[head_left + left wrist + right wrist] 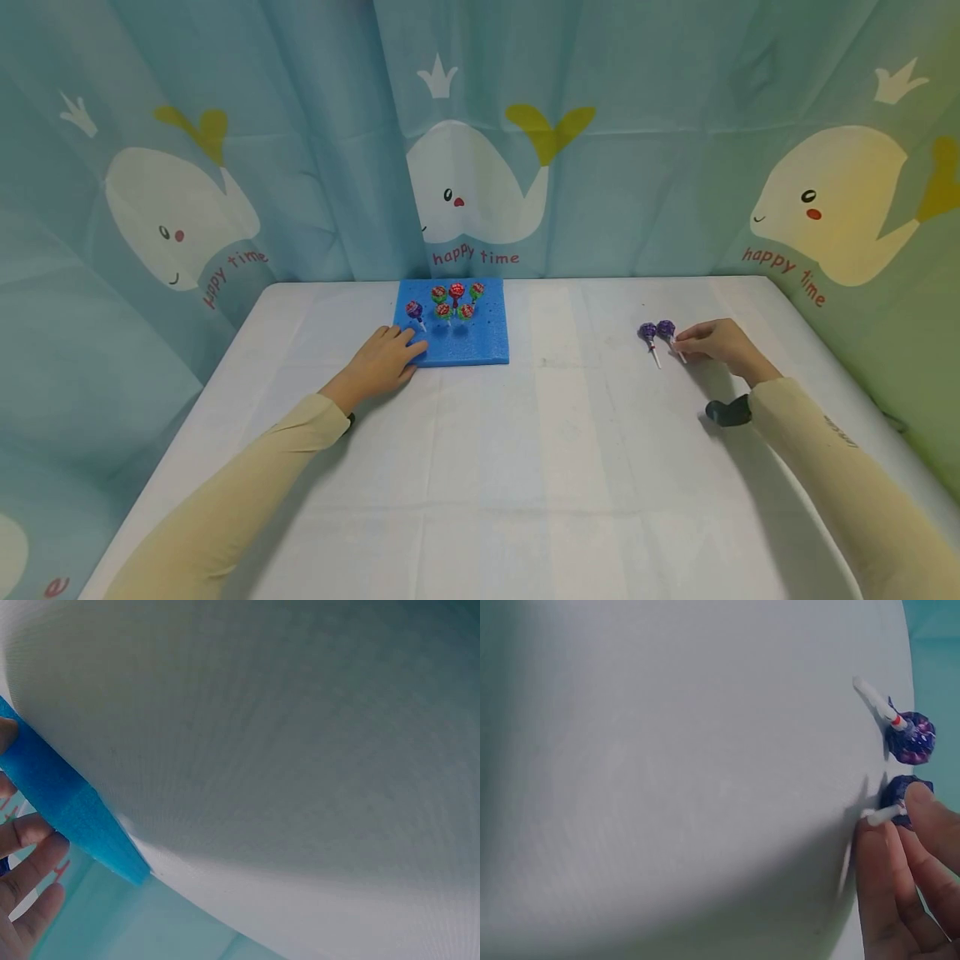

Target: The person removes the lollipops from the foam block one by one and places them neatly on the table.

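On a white table (487, 450), towards the right: 2 loose lollipops, just beside each other. Left purple lollipop (648, 331) lying free; right purple lollipop (666, 329) between thumb and fingers of the right hand (723, 346), apparently in a narrow pinch. Well apart, at the table's far edge: a blue foam board (487, 346) with 6 lollipops (457, 291) upright in it. At its near left corner, the left hand (382, 362), fingers loosely spread, touching without closing.

For a clean lift, probably best to pinch the stick firmly under the candy, raise straight up and avoid knocking the neighbour. Better to press the board only lightly.

Behind, on a blue-green curtain (645, 217): "happy time" in red beneath each of 3 whales (480, 183) (crowned, with yellow tails). On the right sleeve (840, 475), dark lettering too small to read; no legible brand on the candy.
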A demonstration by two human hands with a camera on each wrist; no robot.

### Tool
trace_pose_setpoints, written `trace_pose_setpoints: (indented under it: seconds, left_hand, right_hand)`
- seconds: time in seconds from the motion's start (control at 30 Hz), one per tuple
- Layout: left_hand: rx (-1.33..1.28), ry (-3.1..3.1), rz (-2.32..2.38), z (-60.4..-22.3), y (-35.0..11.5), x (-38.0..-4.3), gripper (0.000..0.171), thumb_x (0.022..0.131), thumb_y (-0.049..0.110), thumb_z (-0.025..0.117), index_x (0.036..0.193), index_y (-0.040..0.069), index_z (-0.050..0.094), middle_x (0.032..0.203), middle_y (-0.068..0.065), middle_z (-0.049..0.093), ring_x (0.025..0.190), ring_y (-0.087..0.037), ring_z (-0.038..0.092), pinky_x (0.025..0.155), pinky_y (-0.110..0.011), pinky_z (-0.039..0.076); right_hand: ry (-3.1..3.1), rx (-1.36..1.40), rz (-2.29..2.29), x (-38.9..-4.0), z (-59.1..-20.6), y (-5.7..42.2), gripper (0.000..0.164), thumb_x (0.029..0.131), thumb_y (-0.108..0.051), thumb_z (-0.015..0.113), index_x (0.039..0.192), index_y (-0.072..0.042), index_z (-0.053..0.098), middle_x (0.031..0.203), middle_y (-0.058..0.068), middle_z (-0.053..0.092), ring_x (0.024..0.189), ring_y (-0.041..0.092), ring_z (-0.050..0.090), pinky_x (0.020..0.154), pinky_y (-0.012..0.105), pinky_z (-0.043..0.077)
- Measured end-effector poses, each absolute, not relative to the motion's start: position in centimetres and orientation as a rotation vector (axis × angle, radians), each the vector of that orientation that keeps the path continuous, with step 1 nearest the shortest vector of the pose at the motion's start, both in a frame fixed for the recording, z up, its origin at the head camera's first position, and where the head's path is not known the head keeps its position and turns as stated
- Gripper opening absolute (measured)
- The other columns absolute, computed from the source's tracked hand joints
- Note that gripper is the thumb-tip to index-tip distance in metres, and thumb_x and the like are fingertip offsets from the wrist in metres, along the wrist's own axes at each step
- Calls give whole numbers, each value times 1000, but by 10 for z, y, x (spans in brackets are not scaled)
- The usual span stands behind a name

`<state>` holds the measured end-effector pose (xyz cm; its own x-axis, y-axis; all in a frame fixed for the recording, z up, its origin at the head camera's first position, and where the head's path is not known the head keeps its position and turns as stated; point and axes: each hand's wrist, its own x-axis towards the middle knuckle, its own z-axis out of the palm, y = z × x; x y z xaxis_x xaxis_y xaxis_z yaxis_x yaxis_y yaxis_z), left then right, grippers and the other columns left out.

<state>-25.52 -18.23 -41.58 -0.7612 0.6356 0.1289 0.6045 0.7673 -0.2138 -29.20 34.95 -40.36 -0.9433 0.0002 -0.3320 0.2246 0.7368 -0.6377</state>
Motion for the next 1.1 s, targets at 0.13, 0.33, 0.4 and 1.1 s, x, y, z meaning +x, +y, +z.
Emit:
trace_pose_setpoints:
  seconds: [0.13, 0.33, 0.4, 1.1]
  left_hand:
    - [-984, -2759, 251, -417, -182, -256, 30, 87, 24, 64, 114, 12, 56, 108, -15, 60, 96, -31, 56, 90, -46, 46]
    - [-985, -2764, 259, -416, -182, -256, 31, 88, 25, 64, 115, 12, 55, 108, -14, 59, 96, -31, 56, 90, -46, 46]
    - [-986, -2762, 252, -416, -182, -255, 31, 87, 25, 64, 114, 12, 55, 108, -15, 59, 96, -31, 56, 90, -46, 46]
    - [-978, -2773, 242, -414, -183, -253, 33, 87, 25, 64, 116, 11, 57, 110, -15, 59, 98, -32, 56, 92, -47, 45]
  right_hand:
    - [2576, 92, -1070, -290, -399, 355, 51, 89, -24, 64, 123, 11, 52, 94, 3, 70, 74, 4, 63, 71, 22, 53]
    - [2542, -11, -1029, -287, -392, 365, 62, 88, -30, 65, 132, 10, 45, 125, 27, 57, 85, 7, 67, 87, 37, 53]
    - [2544, -58, -1017, -285, -389, 367, 64, 87, -32, 65, 132, 8, 45, 128, 27, 55, 87, 5, 67, 89, 40, 52]
    - [2503, -538, -1068, -297, -328, 296, 46, 93, -25, 58, 132, -2, 48, 124, 13, 62, 97, 2, 64, 88, 27, 51]
